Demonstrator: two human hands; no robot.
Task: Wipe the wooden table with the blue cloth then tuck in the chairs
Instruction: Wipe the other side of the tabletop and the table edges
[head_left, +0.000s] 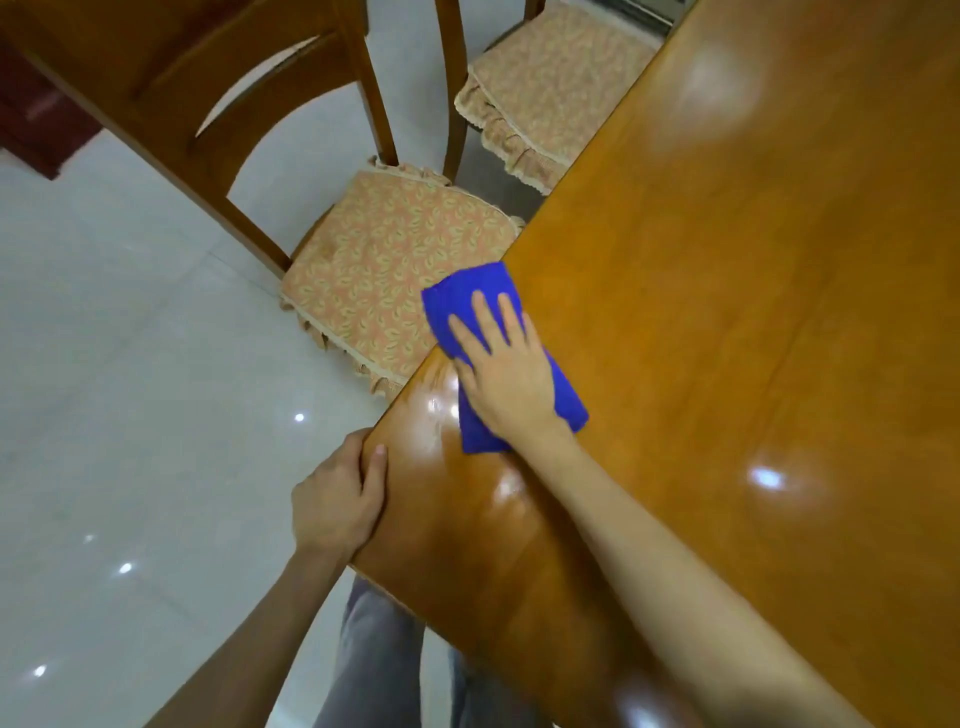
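Observation:
A glossy wooden table (727, 312) fills the right side of the view. A folded blue cloth (457, 306) lies on its left edge and partly hangs over it. My right hand (498, 374) presses flat on the cloth with straight fingers. My left hand (337, 499) holds the table's near corner, thumb on top and fingers curled over the edge. A wooden chair (379, 265) with a patterned cushion stands pulled out just left of the cloth. A second cushioned chair (550, 93) stands farther along the same edge.
Pale shiny floor tiles (130, 415) spread to the left of the table. My grey trouser legs (379, 665) show below the table's corner. A dark red piece of furniture (41, 135) stands at the far left.

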